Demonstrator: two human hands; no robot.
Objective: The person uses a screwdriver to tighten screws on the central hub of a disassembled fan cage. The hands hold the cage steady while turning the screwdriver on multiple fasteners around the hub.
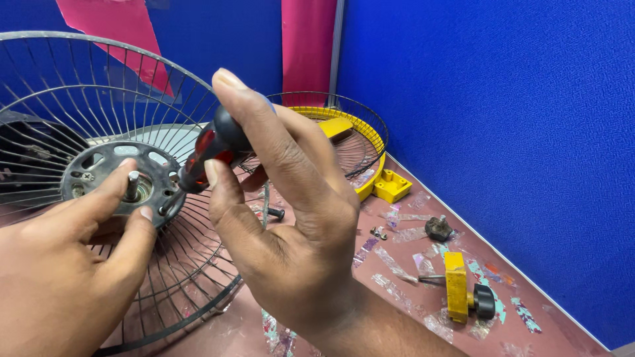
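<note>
Your right hand (291, 218) has its fingers clamped on a red-black screwdriver (208, 153), tip down at the round hub plate (119, 178) of the rear fan guard (79, 86). Your left hand (66, 264) pinches the plate's lower edge, thumb and forefinger closed on it near the shaft (133, 185). Second guard with yellow rim (360, 142) sits behind; yellow bracket (456, 287) and black knob (438, 229) lie on the table (410, 317)

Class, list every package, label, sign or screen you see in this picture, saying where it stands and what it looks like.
None are in view: only the blue partition walls with plain pink strips and scraps of shiny tape on the table.
</note>
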